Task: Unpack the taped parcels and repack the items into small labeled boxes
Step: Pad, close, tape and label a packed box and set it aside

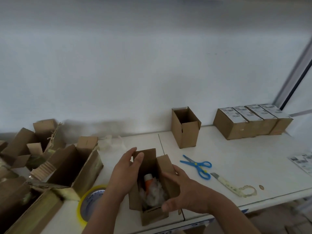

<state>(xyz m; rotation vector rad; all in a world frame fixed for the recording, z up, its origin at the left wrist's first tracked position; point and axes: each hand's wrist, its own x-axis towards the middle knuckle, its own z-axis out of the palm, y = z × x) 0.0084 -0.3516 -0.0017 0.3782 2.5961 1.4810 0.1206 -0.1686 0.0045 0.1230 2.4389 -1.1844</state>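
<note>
We see both hands on one small open box (152,215) near the front edge of the white table (236,157). Left hand (125,171) grips the far-left flap, thumb and fingers curled round its top edge. Right hand (184,193) wraps the box's right wall, fingers over the right flap, thumb down at the near corner. Inside the box we see an orange-and-white tube (148,182) upright-ish among crumpled pale wrapping (154,195).

Just left of the left wrist, a roll of clear tape (86,205) with a yellow rim lies flat. Further left, a bigger opened parcel (72,171) with flaps up, and behind it more torn-open cartons (32,146), contents hard to read. Right of the held box: blue scissors (197,166), then a pale utility knife (222,180), with a curl of used tape (247,191) touching its handle end.

At the back against the wall, an empty upright box (185,127), top open. Well to its right, a row of four closed labeled boxes (251,120) side by side, touching. A sheet of labels (302,161) lies at the right edge.
</note>
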